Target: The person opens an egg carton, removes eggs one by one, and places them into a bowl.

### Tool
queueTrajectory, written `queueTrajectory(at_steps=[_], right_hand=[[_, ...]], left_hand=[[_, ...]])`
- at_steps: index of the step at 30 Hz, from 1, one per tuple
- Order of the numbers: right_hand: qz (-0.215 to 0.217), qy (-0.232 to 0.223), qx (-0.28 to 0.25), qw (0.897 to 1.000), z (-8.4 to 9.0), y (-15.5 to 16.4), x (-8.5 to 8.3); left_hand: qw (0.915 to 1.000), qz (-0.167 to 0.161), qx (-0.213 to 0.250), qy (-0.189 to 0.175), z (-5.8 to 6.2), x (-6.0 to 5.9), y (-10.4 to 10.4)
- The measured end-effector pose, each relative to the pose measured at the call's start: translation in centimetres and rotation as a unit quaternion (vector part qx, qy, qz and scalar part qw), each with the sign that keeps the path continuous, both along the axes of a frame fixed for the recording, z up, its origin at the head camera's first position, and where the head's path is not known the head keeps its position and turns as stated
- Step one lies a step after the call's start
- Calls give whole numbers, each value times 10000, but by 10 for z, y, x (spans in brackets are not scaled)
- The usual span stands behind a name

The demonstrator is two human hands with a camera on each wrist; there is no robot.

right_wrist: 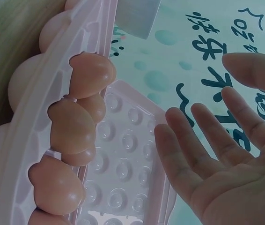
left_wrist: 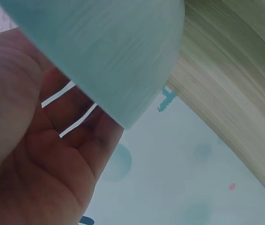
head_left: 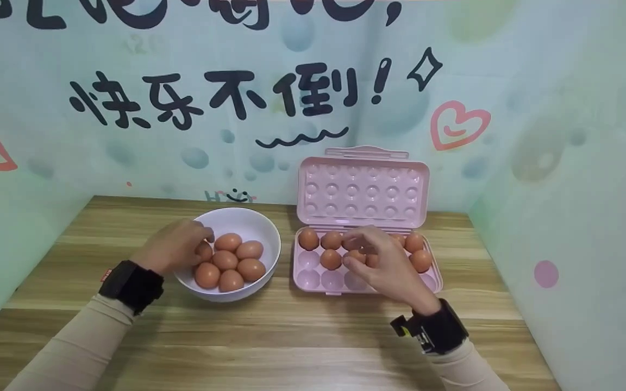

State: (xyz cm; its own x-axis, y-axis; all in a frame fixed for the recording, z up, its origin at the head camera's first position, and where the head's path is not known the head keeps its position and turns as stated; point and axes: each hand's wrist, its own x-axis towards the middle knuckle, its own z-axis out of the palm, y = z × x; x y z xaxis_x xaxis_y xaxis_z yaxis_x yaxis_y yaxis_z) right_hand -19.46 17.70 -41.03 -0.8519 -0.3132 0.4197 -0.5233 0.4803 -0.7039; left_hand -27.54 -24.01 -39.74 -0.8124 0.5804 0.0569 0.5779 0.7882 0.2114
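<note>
A white bowl (head_left: 261,228) holds several brown eggs (head_left: 237,260). My left hand (head_left: 200,244) reaches over the bowl's left rim, and its fingers curl round an egg (head_left: 204,252) at that side. In the left wrist view the palm (left_wrist: 53,140) lies against the bowl's outer wall (left_wrist: 109,47), which hides the fingertips. A pink egg carton (head_left: 313,279) stands open to the right, with several eggs (head_left: 308,239) in its back cells. My right hand (head_left: 357,247) hovers over the carton's middle with its fingers (right_wrist: 193,136) spread, relaxed and holding nothing, just above an egg (head_left: 354,255).
The carton's lid (head_left: 362,187) stands upright against the back wall. Pale printed walls close in the wooden table (head_left: 269,336) at the back, left and right. Several front cells of the carton (head_left: 332,279) hold no eggs. Bare wood lies in front of the bowl and carton.
</note>
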Motion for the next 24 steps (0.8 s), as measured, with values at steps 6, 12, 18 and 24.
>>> queueTrajectory(at_steps=[6,12,18,24], right_hand=[[66,-124,-86,9999,-1,0,-1],[-101,133,480,9987,1,1,-4],[-89,467,1267,9908,5,-1,-11],[250,382,1685,9846,5,-2,-19]], left_hand=[[9992,32,370,-141,7,7,2],[9960,-118,866,161,15,16,14],[9922,-244,1062,607,19,28,35],[9905,-278,1079,806,19,38,61]])
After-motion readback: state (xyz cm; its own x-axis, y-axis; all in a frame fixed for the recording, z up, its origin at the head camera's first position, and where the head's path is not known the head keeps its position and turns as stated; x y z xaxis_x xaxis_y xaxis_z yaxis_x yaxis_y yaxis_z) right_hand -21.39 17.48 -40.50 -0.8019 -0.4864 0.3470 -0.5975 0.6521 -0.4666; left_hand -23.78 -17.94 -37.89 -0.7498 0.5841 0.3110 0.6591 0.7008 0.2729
